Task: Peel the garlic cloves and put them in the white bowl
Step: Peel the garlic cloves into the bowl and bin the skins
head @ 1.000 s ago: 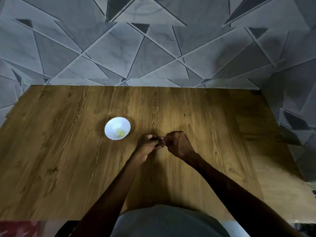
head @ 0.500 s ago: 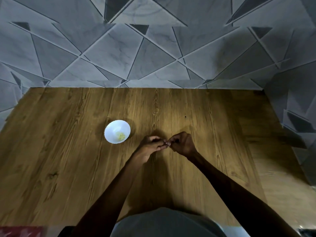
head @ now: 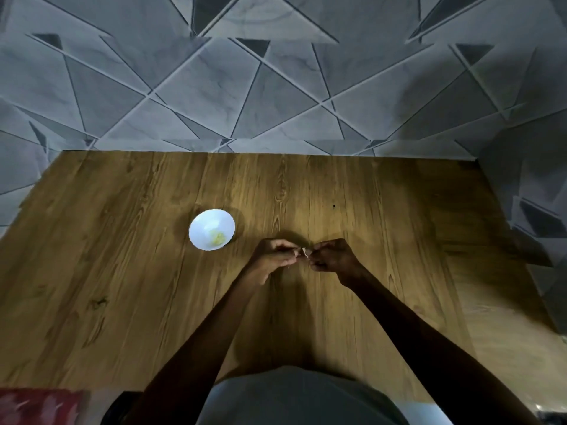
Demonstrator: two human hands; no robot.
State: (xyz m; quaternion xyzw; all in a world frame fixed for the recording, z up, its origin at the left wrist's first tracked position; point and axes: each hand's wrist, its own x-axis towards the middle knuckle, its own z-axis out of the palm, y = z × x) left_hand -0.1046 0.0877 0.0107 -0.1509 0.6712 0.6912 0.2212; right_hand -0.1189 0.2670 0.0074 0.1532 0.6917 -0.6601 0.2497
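A small white bowl [head: 202, 220] stands on the wooden table [head: 383, 228], with a few pale yellow peeled cloves [head: 218, 237] inside. Just right of the bowl, my left hand [head: 273, 256] and my right hand [head: 333, 257] meet fingertip to fingertip above the table. Between them they pinch a small garlic clove [head: 303, 252], of which only a pale sliver of skin shows. Both hands have curled fingers. Most of the clove is hidden by my fingers.
The table runs back to a grey wall with a triangle pattern [head: 276, 96], which also closes in the right side. A red patterned cloth [head: 36, 406] lies at the lower left, off the table's near edge.
My hands have drawn slightly apart, so a pale bit of garlic skin now shows between the fingertips. The bowl has stayed in place.
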